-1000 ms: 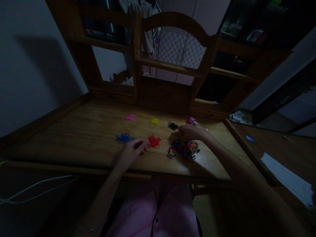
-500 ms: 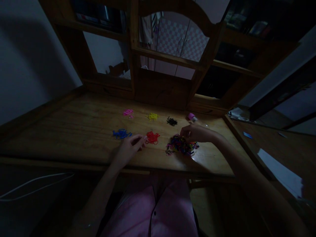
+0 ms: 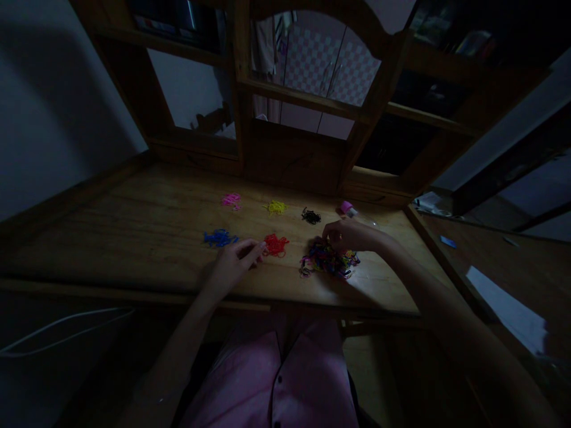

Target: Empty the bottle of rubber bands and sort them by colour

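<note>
A tangled pile of mixed-colour small rubber bands [image 3: 328, 261] lies on the wooden desk [image 3: 147, 238]. My right hand [image 3: 350, 235] is over its far edge, fingers bent down and pressed together; what they pinch is too dark to see. Left of that pile is a heap of red rubber bands [image 3: 275, 245]. At its left edge is my left hand [image 3: 236, 261], thumb and fingertips brought together; anything between them is hidden. Separate heaps hold blue bands [image 3: 220, 238], pink bands [image 3: 231, 200], yellow bands [image 3: 276, 207] and black bands [image 3: 311, 216].
A small pink-and-clear object [image 3: 348, 208] sits behind the mixed pile. Wooden shelving [image 3: 294, 154] rises at the desk's back. On the surface to the right lie white paper [image 3: 506, 309] and a small blue card [image 3: 448, 242]. A white cable [image 3: 66, 321] hangs at lower left.
My right hand has shifted slightly left and up over the mixed pile. My left hand stays beside the red bands, and the heaps look the same.
</note>
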A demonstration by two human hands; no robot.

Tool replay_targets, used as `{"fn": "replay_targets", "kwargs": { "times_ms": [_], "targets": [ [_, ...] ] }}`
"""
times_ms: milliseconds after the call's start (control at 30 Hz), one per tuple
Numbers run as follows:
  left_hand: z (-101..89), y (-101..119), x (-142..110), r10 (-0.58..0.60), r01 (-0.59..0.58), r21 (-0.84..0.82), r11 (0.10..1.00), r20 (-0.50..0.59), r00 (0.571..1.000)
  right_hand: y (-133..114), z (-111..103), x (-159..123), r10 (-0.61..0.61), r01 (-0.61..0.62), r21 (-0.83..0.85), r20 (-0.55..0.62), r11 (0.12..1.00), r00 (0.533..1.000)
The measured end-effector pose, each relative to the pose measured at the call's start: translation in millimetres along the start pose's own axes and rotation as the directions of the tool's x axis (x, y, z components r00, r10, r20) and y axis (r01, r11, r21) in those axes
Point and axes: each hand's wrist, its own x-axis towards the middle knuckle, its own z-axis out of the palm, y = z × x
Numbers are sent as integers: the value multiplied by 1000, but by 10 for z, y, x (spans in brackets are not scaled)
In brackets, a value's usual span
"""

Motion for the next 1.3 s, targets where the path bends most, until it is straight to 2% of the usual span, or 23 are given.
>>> {"fn": "replay_targets", "kwargs": {
  "times_ms": [167,333,433,533,800,933,1000,1133,1300],
  "targets": [
    [-2,5,6,-2,2,16,1000,-4,1000,22,28,30,-4,4,0,-13,1000,1000],
    [-3,11,4,-7,7,16,1000,-3,1000,160,-55,-55,-41,52,91,-119,995,992],
    [-1,7,1,0,0,5,1000,-2,1000,285,-120,-96,9,19,159,-172,987,985],
    [0,-6,0,1,-1,3,1000,0,1000,336,-127,-79,52,-21,161,-187,987,981],
    [1,5,1,9,-9,2,1000,-5,1000,133,-48,133,72,-72,-16,-23,997,997],
    [1,22,4,-11,11,2,1000,-5,1000,222,-35,246,102,-94,-71,122,993,987],
    [0,21,7,-18,18,3,1000,0,1000,295,-37,267,111,-101,-75,151,992,982],
    [-2,-4,11,-1,1,20,1000,3,1000,379,-104,186,121,-124,20,112,992,986],
    [-6,-13,3,15,-15,33,999,6,1000,366,-264,-16,88,-92,158,29,983,996]
  ]
}}
